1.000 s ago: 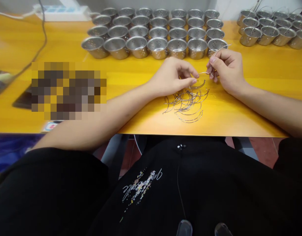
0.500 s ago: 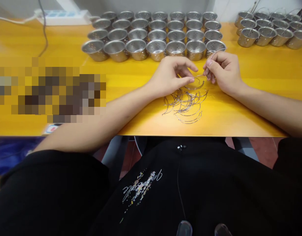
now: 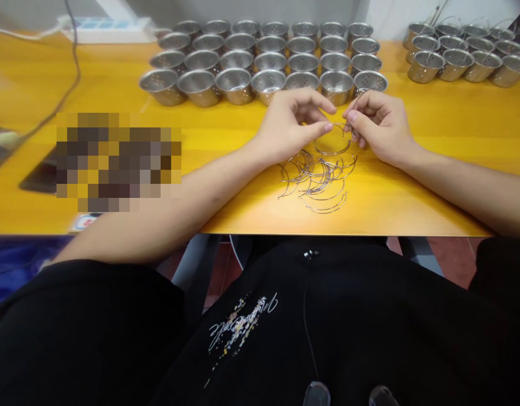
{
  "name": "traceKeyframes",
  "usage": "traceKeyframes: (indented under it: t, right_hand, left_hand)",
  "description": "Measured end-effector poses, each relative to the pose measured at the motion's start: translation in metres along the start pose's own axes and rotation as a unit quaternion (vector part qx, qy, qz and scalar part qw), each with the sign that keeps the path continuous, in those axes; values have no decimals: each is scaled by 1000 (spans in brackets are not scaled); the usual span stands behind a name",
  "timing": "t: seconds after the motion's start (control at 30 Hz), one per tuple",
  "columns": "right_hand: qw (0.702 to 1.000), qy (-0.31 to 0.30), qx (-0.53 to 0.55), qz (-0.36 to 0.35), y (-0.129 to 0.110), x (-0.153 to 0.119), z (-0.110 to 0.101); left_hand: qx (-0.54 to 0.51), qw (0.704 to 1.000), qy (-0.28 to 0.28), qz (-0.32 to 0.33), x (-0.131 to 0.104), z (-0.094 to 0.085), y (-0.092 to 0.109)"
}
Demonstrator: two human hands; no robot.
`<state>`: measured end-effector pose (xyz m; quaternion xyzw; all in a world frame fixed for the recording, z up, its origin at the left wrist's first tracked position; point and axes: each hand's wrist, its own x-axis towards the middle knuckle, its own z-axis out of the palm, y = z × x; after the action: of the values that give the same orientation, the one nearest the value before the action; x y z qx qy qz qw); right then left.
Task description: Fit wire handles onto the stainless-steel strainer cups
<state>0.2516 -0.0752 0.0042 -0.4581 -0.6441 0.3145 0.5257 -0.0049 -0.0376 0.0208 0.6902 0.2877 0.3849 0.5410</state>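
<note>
My right hand (image 3: 380, 123) pinches a thin, curved metal wire handle (image 3: 361, 98) between thumb and fingers, one end rising above the fingers. My left hand (image 3: 296, 121) faces it, index finger raised and thumb against the curled fingers. A thin wire (image 3: 338, 124) shows at the left thumb tip and reaches toward my right hand; its far end is unclear. Below both hands, a loose pile of curved wire handles (image 3: 323, 177) lies on the yellow table (image 3: 243, 208). Behind the hands stand rows of perforated metal cups (image 3: 233, 87).
At the back right is a group of metal cups (image 3: 453, 65) with wires standing up from them. A white power strip (image 3: 110, 31) and a dark cable (image 3: 74, 62) are at the back left. A pixelated patch covers part of the left side.
My hands have drawn closer together, the left rising slightly and the right shifting left. The wire in my right hand has turned steeper. The pile lies as before.
</note>
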Motion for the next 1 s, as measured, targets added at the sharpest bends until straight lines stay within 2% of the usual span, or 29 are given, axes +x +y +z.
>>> traceKeyframes:
  t: [0.2,0.53,0.83,1.0]
  right_hand:
    - [1000,-4,10,-4,5,2,0]
    - [999,20,-6,-31,4,-1,0]
    - [998,33,-25,-47,5,0,0]
    - [996,55,-39,-58,1,-2,0]
  left_hand:
    - [-15,998,39,37,8,-1,-8]
    - [-24,999,29,-22,6,1,-4]
    - [-71,996,5,-49,3,3,-2]
    - [-113,988,4,-101,1,2,2]
